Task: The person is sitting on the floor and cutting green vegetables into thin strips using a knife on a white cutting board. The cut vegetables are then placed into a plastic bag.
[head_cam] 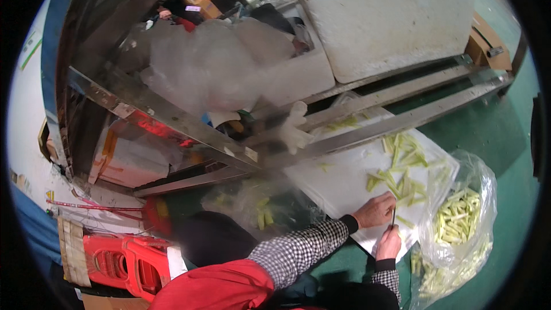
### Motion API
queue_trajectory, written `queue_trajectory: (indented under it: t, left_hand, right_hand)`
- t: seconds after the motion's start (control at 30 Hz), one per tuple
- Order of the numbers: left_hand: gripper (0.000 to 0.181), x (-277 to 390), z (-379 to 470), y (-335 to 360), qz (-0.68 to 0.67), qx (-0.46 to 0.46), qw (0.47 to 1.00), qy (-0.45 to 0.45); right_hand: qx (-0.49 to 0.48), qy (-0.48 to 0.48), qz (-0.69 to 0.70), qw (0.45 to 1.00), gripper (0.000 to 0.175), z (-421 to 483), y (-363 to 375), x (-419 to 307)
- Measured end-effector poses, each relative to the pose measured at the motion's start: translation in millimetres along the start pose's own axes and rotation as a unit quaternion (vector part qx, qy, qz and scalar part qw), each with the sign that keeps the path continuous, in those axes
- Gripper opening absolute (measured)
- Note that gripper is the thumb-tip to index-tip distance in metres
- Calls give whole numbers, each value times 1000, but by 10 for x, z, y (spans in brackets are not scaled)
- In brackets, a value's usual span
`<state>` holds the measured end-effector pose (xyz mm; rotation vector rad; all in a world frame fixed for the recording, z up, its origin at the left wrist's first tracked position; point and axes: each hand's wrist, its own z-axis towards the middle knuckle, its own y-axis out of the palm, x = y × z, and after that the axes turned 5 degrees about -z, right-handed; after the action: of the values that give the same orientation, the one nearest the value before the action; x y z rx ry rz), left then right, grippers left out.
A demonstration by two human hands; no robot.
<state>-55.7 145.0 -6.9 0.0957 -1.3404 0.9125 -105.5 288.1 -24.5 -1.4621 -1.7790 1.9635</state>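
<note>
A knife (393, 216) is in my right hand (388, 243), low over the near edge of a white board (340, 185). Its blade points away from me, towards the fingers of my left hand (376, 211). The left fingers are curled above the board beside the blade; whether they pinch a piece is hidden. Pale green cut vegetable stalks (407, 187) lie scattered across the board's right part. Just right of the board, a clear plastic bag (484, 176) contains many cut vegetable pieces (458, 217). More pieces (447, 275) show through plastic below it.
A metal frame (361, 135) crosses over the board's far part, with a whitish glove (296, 128) on it. Large foam boxes (396, 26) stand behind. Clear plastic with green scraps (264, 215) lies left of the board. Red plastic stools (129, 262) are at lower left.
</note>
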Motion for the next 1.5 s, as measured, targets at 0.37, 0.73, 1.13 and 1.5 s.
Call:
queue_trajectory:
  t: [0.37,0.73,1.13,1.5]
  left_hand:
    - [12,46,-103,131,-70,21,996,-52]
    - [14,4,-143,88,-38,31,999,-14]
    - [11,-148,745,124,195,-35,973,122]
    - [11,-298,695,178,167,-65,983,35]
  right_hand:
    - [10,-16,-30,999,22,72,-1,8]
    - [-58,-12,4,998,21,240,170,21]
    - [12,140,105,984,28,61,6,115]
    - [101,108,168,975,19,130,-72,99]
